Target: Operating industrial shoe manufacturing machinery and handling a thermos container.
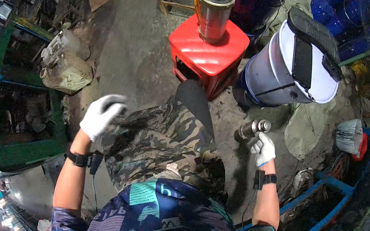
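Observation:
My right hand (pixel 263 151), in a white knit glove, grips a small shiny metal cylinder (pixel 259 126) by its near side. The cylinder is held tilted over the floor, and its far end lies in shadow. To the left, my left hand (pixel 101 115) wears a white glove too. Its fingers are curved and somewhat blurred, apart from the thumb, with nothing in them. It hovers beside my camouflage-clad leg (pixel 154 130). Ahead of me a red plastic stool (pixel 194 46) bears a large steel flask (pixel 214 18) with a side handle.
A white drum (pixel 267 65) stands right of the stool, with a dark sandal-like object (pixel 314 34) on top. Dirty plastic jugs (pixel 68 73) sit by a green metal frame (pixel 23 152) at left. Blue metal framing (pixel 318 210) and a pale bucket (pixel 349 135) are at right.

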A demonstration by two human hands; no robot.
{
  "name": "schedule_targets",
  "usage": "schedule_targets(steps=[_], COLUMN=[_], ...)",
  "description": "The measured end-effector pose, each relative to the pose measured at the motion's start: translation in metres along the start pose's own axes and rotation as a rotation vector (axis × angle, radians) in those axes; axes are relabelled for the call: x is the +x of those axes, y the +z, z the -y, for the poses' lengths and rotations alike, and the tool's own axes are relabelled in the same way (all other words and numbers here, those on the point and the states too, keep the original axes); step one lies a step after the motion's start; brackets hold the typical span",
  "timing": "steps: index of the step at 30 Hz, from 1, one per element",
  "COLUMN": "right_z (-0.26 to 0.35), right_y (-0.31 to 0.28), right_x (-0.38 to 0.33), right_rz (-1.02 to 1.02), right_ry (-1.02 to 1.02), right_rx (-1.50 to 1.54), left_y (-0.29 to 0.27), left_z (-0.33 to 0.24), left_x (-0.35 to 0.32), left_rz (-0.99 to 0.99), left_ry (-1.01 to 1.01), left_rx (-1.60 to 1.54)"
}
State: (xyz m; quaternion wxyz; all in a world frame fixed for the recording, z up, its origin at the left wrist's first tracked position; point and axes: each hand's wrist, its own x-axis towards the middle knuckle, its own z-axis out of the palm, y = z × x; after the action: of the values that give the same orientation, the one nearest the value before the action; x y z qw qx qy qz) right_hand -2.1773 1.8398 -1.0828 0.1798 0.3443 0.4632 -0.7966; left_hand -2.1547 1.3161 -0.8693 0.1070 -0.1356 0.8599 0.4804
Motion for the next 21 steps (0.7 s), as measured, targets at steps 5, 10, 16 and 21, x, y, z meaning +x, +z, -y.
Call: schedule_targets(steps=[5,10,16,21], right_z=[-0.027,-0.045,-0.050,-0.039], right_y=[-0.063,-0.107,-0.147,-0.163], right_x=[0.107,0.188,0.262,0.299], right_rz=[-0.046,-0.157,-0.198,-0.277], right_ry=[0.160,0.237,0.249,0.219], right_rx=[0.040,0.028,0.031,-0.068], left_y=[-0.033,-0.059,0.003,0.045], left_z=[0.108,0.238,0.262,0.245], left_x=[-0.039,-0.138,-0.228,-0.250], left_rz=[-0.446,-0.490,-0.532,-0.450], left_ry=[-0.274,-0.586,-0.877,-0.972], left_rx=[-0.077,-0.113,-0.301,-0.433])
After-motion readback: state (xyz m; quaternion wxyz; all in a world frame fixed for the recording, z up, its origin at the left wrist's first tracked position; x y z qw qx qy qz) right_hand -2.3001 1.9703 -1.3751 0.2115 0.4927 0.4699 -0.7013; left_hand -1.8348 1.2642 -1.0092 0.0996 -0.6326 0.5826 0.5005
